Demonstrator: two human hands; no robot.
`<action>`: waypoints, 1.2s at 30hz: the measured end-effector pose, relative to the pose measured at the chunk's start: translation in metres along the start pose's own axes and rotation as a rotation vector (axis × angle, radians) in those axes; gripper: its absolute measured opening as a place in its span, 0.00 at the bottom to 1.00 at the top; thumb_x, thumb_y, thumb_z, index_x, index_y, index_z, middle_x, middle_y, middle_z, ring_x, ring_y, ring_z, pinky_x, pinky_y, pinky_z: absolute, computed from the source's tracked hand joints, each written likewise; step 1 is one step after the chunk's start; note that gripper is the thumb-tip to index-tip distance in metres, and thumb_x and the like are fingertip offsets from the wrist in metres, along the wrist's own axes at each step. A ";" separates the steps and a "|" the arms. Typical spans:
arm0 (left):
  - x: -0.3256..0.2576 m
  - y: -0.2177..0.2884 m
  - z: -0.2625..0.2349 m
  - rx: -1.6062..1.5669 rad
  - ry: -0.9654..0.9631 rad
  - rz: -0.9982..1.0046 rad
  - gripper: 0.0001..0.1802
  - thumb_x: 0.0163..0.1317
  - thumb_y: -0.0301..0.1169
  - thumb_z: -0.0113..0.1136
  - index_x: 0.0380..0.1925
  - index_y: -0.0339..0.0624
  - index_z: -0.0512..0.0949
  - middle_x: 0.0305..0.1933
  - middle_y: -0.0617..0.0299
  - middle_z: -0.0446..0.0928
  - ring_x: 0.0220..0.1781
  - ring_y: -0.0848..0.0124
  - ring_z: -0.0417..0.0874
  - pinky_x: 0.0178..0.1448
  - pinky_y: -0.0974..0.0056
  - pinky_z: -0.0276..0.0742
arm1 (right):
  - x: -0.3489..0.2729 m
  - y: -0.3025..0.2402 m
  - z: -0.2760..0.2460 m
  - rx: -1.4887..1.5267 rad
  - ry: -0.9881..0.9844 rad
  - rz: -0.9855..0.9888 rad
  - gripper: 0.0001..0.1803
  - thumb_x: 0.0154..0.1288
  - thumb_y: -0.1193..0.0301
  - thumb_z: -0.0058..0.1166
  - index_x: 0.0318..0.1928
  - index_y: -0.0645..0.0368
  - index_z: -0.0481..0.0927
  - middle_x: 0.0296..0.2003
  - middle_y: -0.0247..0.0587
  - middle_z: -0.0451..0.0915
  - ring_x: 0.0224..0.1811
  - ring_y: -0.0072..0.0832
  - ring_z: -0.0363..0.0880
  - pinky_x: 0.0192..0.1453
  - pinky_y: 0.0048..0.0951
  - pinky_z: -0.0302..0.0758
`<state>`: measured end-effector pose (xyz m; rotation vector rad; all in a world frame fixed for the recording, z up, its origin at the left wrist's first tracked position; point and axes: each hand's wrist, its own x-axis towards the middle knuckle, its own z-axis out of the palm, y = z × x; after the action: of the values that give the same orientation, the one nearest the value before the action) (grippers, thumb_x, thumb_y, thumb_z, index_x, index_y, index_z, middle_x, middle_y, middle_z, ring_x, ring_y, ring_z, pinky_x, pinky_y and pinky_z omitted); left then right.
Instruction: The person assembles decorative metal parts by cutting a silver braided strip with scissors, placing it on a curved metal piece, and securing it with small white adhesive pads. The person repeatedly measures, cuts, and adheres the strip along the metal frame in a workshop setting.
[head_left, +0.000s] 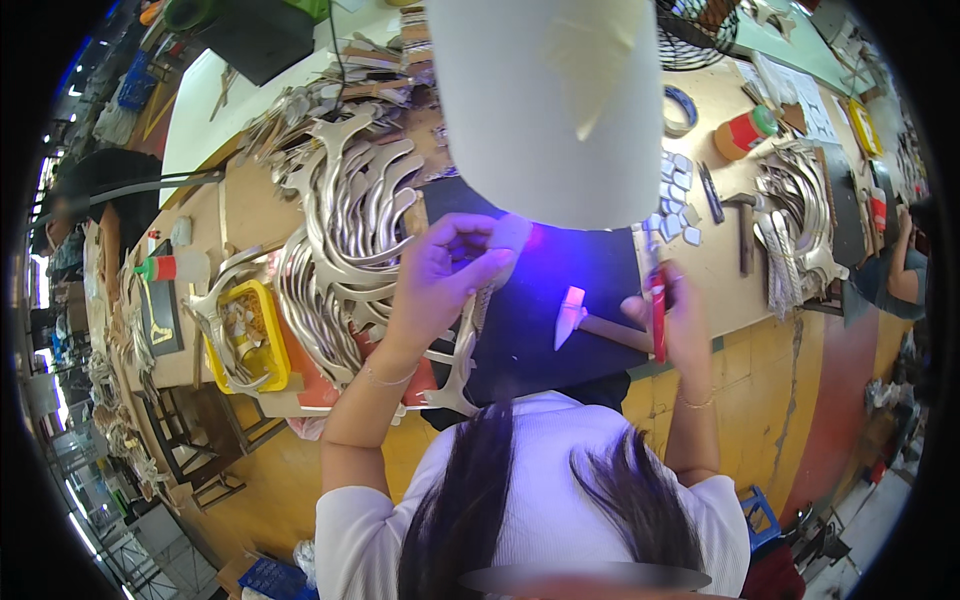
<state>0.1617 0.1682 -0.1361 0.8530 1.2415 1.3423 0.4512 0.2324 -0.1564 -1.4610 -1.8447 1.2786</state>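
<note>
- Watching remotely, I see the left hand (440, 268) pinching a pale piece (515, 236)
- The right hand (686, 318) grasps a red-handled tool (658, 312)
- A hammer (570, 314) lies nearby on the dark mat (515, 345)

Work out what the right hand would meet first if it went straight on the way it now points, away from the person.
Probably the small pale pieces, which lie ahead of the right hand and its red-handled tool. Its height is unclear, so it might pass over them.
</note>
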 end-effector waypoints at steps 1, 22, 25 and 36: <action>0.004 -0.005 0.007 0.027 -0.033 0.039 0.17 0.62 0.23 0.68 0.50 0.34 0.77 0.40 0.63 0.81 0.41 0.78 0.81 0.45 0.73 0.79 | -0.004 0.009 -0.018 -0.120 0.111 -0.013 0.25 0.51 0.63 0.77 0.38 0.59 0.72 0.27 0.28 0.69 0.29 0.18 0.66 0.33 0.23 0.66; -0.001 -0.061 0.007 1.196 -0.257 0.214 0.19 0.58 0.34 0.69 0.47 0.36 0.80 0.47 0.55 0.77 0.52 0.59 0.78 0.56 0.57 0.73 | -0.019 0.066 -0.058 -0.521 0.296 -0.028 0.24 0.56 0.66 0.69 0.50 0.63 0.79 0.48 0.49 0.78 0.50 0.47 0.76 0.57 0.42 0.73; 0.004 -0.043 0.005 0.954 -0.310 0.140 0.16 0.58 0.30 0.68 0.45 0.34 0.81 0.39 0.56 0.77 0.38 0.65 0.80 0.45 0.62 0.76 | -0.030 0.042 -0.010 -0.516 -0.072 -0.316 0.25 0.54 0.63 0.70 0.49 0.60 0.79 0.47 0.44 0.77 0.51 0.43 0.74 0.57 0.39 0.73; -0.004 0.012 -0.001 0.675 -0.352 -0.188 0.15 0.58 0.27 0.70 0.45 0.35 0.83 0.33 0.65 0.82 0.32 0.81 0.79 0.38 0.73 0.75 | -0.026 -0.031 0.018 -0.105 -0.205 -0.322 0.17 0.57 0.68 0.68 0.47 0.57 0.81 0.44 0.40 0.77 0.47 0.38 0.77 0.55 0.35 0.74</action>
<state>0.1583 0.1654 -0.1244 1.3320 1.4598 0.5735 0.4300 0.2018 -0.1327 -1.0541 -2.2038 1.2224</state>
